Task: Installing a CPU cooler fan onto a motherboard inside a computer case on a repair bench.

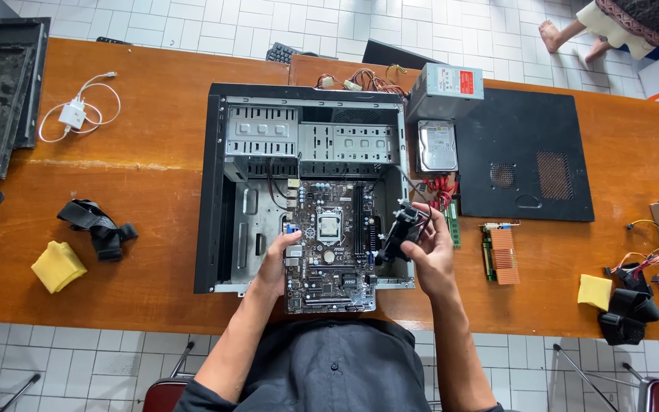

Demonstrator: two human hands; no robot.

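Observation:
An open black computer case [211, 191] lies flat on the wooden table. A motherboard [329, 244] rests inside it, its near edge sticking out over the case's front rim. My left hand [276, 263] grips the board's left edge near the rear ports. My right hand [430, 248] holds a black cooler fan [400, 229] with trailing wires just right of the board, above the case's right wall.
A grey power supply [445, 90] and hard drive [437, 145] sit right of the case, beside a black side panel [524, 156], memory stick [452, 221] and graphics card [501, 255]. Yellow cloths [58, 265] and black straps lie at both ends. White charger [74, 114] far left. Another person's feet [573, 38] at top right.

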